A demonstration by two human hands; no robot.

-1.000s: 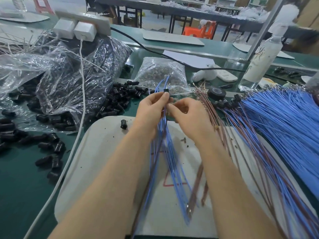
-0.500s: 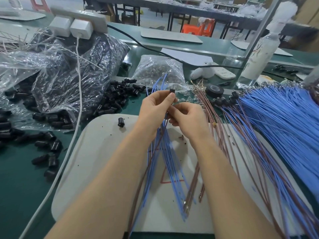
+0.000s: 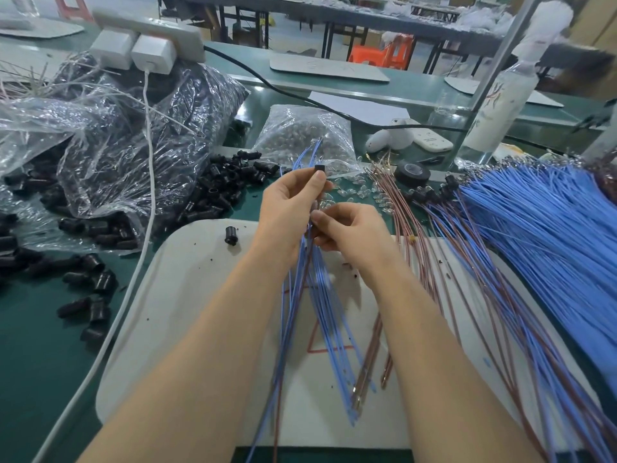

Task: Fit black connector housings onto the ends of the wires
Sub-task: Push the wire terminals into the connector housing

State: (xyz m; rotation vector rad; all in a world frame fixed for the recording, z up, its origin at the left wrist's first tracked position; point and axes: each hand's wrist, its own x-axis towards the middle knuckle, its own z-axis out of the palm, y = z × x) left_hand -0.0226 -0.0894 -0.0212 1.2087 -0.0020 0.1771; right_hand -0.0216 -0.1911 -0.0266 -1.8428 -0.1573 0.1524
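Near the centre of the frame the left hand (image 3: pixel 288 208) is raised above the rounded white plastic work mat (image 3: pixel 200 295). Its thumb and forefinger pinch a small black cylindrical connector housing (image 3: pixel 319 168) at their tips. The bundle of thin blue insulated wires (image 3: pixel 329 329) runs down past that hand's palm and fans out over the mat towards the lower edge. A few bare-tipped wire ends stick up above the housing. Holding the housing high and steady probably gives the other hand a fixed target.

The right hand (image 3: pixel 357 235) sits just below and to the right. Its fingers (image 3: pixel 334 217) are pressed together on what looks like one or two wires under the housing, likely to feed or seat a wire in it. How many wires it holds cannot be told.

The stock lies within reach. A heap of loose black housings (image 3: pixel 230 185) spills from a crumpled clear plastic bag (image 3: pixel 133 145) at upper left on the green desk (image 3: pixel 33 362). One stray housing (image 3: pixel 231 235) stands on the mat. Thin brown wires (image 3: pixel 400 208) and a thick sheaf of blue wires (image 3: pixel 551 228) lie to the right.

A second ago both hands met at the same height, fingertips together at the housing. Half a second ago the right hand had begun to drop. Now it is clearly lower on the bundle, while the left has kept its pinch on the housing. This suggests a wire being drawn down or tugged home, though whether it has seated cannot be seen.
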